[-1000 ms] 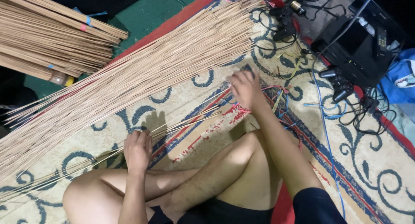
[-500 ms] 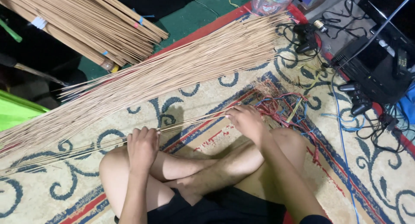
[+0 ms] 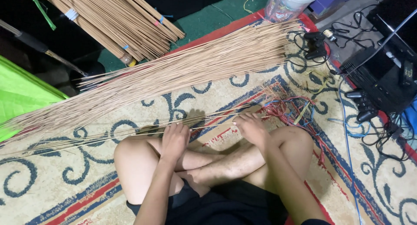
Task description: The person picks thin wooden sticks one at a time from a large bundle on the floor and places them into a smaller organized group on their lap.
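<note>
Gripping a few thin sticks, both hands, left and right, are closed; the big pile beyond lies unsorted.

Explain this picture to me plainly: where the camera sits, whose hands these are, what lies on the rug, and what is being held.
There is no machine here. The camera is worn on a person's head and looks down at their crossed bare legs and two bare hands. The left hand and the right hand both rest on a thin bunch of sticks lying across the patterned rug in front of the knees. Beyond it lies a big loose sheaf of thin pale sticks, and farther back tied bundles. To the right lie coloured strings, cables and black devices. Whether the fingers are closed around the sticks is unclear.
</note>
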